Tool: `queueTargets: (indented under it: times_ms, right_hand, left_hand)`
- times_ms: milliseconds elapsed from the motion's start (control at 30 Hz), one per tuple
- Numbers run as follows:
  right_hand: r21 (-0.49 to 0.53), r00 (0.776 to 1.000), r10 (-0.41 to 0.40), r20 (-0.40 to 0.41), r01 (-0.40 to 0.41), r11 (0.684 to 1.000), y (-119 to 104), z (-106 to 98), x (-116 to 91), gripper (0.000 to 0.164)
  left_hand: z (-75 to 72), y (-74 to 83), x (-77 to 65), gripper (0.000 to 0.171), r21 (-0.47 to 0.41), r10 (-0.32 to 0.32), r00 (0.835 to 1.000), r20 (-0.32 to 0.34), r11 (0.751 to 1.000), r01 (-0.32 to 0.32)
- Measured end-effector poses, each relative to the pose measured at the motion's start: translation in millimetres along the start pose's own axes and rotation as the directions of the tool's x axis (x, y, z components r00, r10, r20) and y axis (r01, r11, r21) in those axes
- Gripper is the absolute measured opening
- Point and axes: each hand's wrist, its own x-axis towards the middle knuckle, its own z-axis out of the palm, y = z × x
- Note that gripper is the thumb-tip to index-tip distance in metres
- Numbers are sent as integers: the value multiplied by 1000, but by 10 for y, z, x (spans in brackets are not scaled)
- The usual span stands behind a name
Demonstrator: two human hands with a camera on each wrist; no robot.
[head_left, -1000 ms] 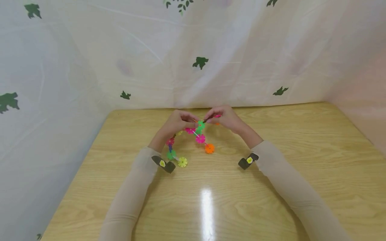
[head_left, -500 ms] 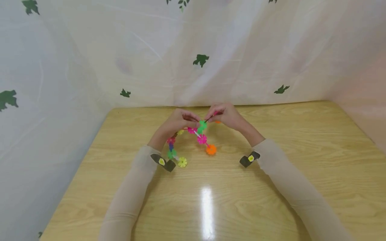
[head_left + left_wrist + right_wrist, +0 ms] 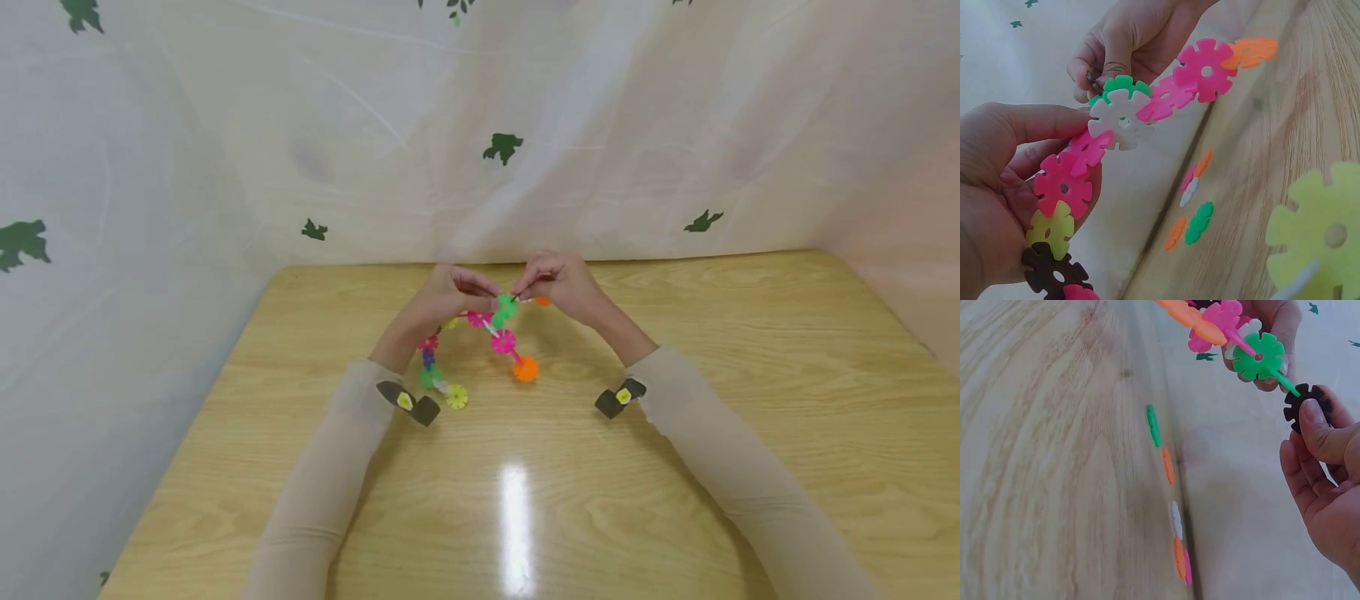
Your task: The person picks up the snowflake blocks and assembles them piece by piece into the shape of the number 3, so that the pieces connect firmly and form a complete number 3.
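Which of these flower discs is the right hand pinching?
The black disc, gripped between the thumb and fingers of the right hand and touching an edge-on green disc. Another dark disc, beside a yellow disc, is nearer the left hand.

Right-hand grip point(image 3: 1342, 509): thumb and fingers pinch a black disc point(image 3: 1294, 410), notched rim. Edge-on green disc point(image 3: 1284, 381) runs from it to a face-on green disc point(image 3: 1271, 353); can't tell if it's seated in the black one. Past those: pink disc point(image 3: 1219, 319), orange disc point(image 3: 1190, 320), partly hidden white disc point(image 3: 1249, 329). Left-hand grip point(image 3: 1286, 324) behind, cut off by the frame. Desk point(image 3: 1054, 456) at left; near its edge, loose green point(image 3: 1153, 425), orange point(image 3: 1168, 465) and white pieces point(image 3: 1175, 519). Pale cloth point(image 3: 1247, 494) beyond, leaf prints point(image 3: 1313, 307).
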Motion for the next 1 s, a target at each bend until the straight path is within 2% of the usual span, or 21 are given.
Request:
queueTargets:
  times_ms: [400,700,867,1000]
  right_hand:
    - [-71,998,-58,-40,55,996,-79,41,-2,10]
    - [-94,996,-74,-47,70,993,-125,39,-5,11]
    - [-99,1000,-22,-17,21,995,-207,-1,-18,9]
    - [-82,996,82,31,-80,993,-231,-40,-20,7]
  left_hand:
    - [7,12,-7,18,-74,-5,999,-33,997,3]
    - [5,62,-11,15,-72,-5,999,-37,997,3]
    - [-3,77,-27,18,-46,-2,1000,-8,999,2]
    - [-21,67,-35,21,4,-6,999,47,1000,6]
